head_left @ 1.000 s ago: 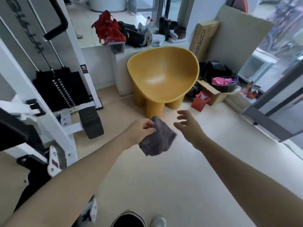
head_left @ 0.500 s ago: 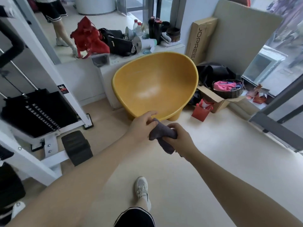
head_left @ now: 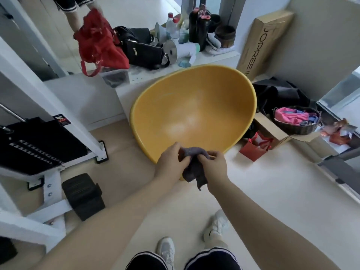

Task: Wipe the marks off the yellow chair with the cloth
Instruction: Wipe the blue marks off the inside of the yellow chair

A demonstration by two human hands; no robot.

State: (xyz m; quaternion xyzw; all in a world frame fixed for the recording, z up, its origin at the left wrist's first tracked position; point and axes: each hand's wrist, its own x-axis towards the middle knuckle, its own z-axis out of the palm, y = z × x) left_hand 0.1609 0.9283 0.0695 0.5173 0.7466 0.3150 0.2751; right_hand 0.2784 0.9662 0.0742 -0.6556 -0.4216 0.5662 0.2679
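Note:
The yellow chair (head_left: pixel 194 106), a wide bowl-shaped plastic seat, stands just ahead of me on the pale floor, its hollow facing me. A bunched grey-purple cloth (head_left: pixel 193 166) hangs over the chair's near rim. My left hand (head_left: pixel 170 164) grips its left side and my right hand (head_left: pixel 214 166) grips its right side, both fingers closed on the fabric. Both hands hover at the front edge of the seat. The chair's legs are hidden below the bowl.
A white weight machine (head_left: pixel 44 121) with a black stack and a foot pad (head_left: pixel 82 195) stands at the left. A cluttered white ledge (head_left: pixel 214 55) with a red bag (head_left: pixel 97 43) lies behind the chair. A cardboard box (head_left: pixel 268 129), basket (head_left: pixel 296 119) and red gift bag (head_left: pixel 255 148) sit to the right.
I have stepped closer to the chair, which now fills more of the view. My right hand went from open to gripping the cloth, and both hands reached the chair's near rim.

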